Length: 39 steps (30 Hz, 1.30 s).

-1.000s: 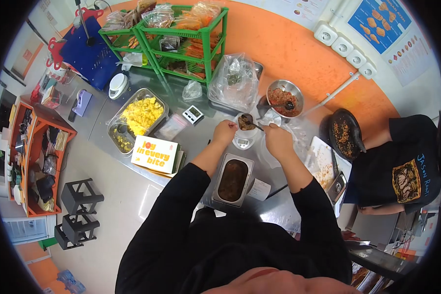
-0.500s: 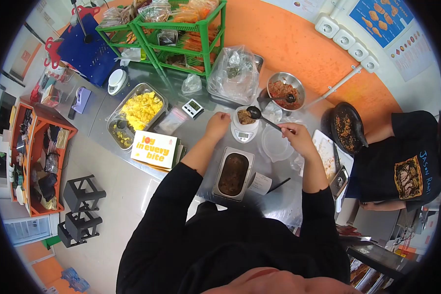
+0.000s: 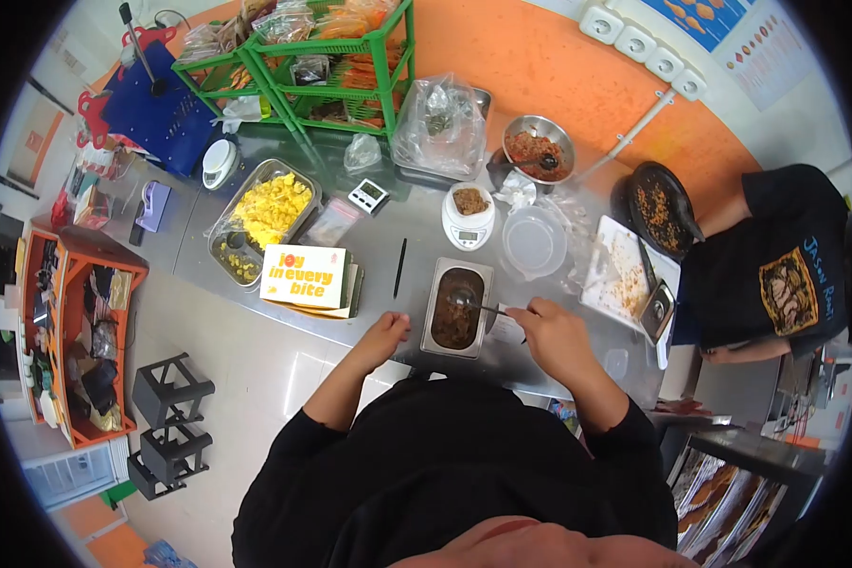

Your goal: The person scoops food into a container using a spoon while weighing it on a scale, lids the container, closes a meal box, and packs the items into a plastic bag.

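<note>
My right hand (image 3: pixel 551 333) is closed around the handle of a dark ladle (image 3: pixel 464 297), whose bowl rests in the brown food inside a steel pan (image 3: pixel 484 308). Left of that pan, near the table's front edge, my left hand (image 3: pixel 386 338) has its fingers curled in; whether anything is in them is too small to tell. Behind the pan a white digital scale (image 3: pixel 467 234) bears a small container of brown food (image 3: pixel 470 200). A round clear lid (image 3: pixel 534 243) lies to the right of the scale. A black pen-like stick (image 3: pixel 400 268) lies left of the pan.
A tray of yellow food (image 3: pixel 268 210), a box (image 3: pixel 304 277) and a timer (image 3: pixel 368 195) are at left. Behind stand green racks (image 3: pixel 385 74) and a steel bowl (image 3: pixel 538 149). At right are a cutting board (image 3: pixel 614 284), a stone mortar (image 3: pixel 656 209) and another person (image 3: pixel 776 260).
The ladle has moved from the small container on the scale down into the steel pan with my right hand. My left hand has drawn back from the scale toward the front edge.
</note>
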Available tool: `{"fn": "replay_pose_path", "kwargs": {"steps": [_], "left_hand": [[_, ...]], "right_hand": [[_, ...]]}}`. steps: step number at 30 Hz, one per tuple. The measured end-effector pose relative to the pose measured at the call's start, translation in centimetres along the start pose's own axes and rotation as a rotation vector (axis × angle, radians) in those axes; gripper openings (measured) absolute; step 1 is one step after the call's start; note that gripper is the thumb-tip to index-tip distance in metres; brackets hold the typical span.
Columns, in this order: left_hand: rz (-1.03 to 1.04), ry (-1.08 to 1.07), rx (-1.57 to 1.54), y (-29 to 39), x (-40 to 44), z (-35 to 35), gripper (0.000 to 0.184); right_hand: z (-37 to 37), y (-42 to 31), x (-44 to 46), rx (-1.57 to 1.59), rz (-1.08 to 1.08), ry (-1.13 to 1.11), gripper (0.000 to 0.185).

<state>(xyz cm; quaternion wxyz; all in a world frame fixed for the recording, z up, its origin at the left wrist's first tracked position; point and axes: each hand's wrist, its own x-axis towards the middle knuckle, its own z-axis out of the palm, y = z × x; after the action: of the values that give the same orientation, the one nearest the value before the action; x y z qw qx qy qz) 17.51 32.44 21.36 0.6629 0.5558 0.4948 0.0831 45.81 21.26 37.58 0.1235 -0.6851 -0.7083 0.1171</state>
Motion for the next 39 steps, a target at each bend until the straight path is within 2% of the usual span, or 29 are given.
{"fn": "replay_pose_path", "kwargs": {"steps": [6,8,9,11,12,14,16,18,19,21,22,25,29,32,37,39], "left_hand": [[-0.013,-0.082,-0.014,-0.9,-0.2,0.0,0.044],[-0.006,-0.100,0.009,0.2,0.7,-0.3,0.042],[0.037,-0.052,0.028,1.1,1.2,-0.6,0.040],[0.130,0.042,0.090,2.4,2.7,-1.2,0.037],[0.133,0.044,0.086,3.1,3.9,-1.5,0.037],[0.284,0.159,0.129,4.6,6.2,-1.8,0.038],[0.260,0.165,0.052,7.2,8.7,-1.7,0.040],[0.296,0.131,0.001,9.0,12.2,-1.3,0.042],[0.320,0.154,-0.003,8.9,15.2,-0.8,0.041],[0.352,0.186,-0.008,8.8,19.2,0.3,0.040],[0.331,0.242,0.062,9.4,20.2,1.0,0.034],[0.264,0.346,0.200,10.3,22.3,2.3,0.030],[0.214,0.416,0.304,10.5,23.3,3.2,0.030],[0.225,0.426,0.295,10.8,23.1,3.2,0.030],[0.202,0.404,0.233,10.6,23.2,2.9,0.027],[0.212,0.400,0.229,10.5,23.2,2.8,0.027]], "right_hand": [[0.8,-0.7,0.8,-0.028,0.123,0.091,0.025],[0.2,0.6,1.8,0.184,0.149,0.114,0.018],[-0.3,1.4,2.4,0.179,0.149,0.117,0.018],[-1.2,3.0,3.5,0.323,0.132,-0.019,0.017],[-1.5,3.6,4.3,0.318,0.128,-0.019,0.017],[-1.7,4.7,5.8,0.371,0.131,0.079,0.017],[-0.8,6.2,8.1,0.314,0.112,0.113,0.018],[0.7,6.7,10.5,0.027,0.119,0.291,0.018],[1.5,6.8,11.5,0.025,0.110,0.291,0.018],[3.0,7.1,13.5,-0.294,0.118,0.203,0.015],[3.5,7.3,14.2,-0.297,0.110,0.207,0.015],[4.8,7.6,15.5,-0.556,-0.031,0.164,0.012],[6.1,7.7,15.8,-0.590,-0.104,0.141,0.012],[6.3,8.5,16.3,-0.510,-0.087,0.050,0.016],[4.4,12.5,17.4,0.043,0.156,0.037,0.022],[4.0,13.9,17.4,0.139,0.152,0.029,0.022]]}}
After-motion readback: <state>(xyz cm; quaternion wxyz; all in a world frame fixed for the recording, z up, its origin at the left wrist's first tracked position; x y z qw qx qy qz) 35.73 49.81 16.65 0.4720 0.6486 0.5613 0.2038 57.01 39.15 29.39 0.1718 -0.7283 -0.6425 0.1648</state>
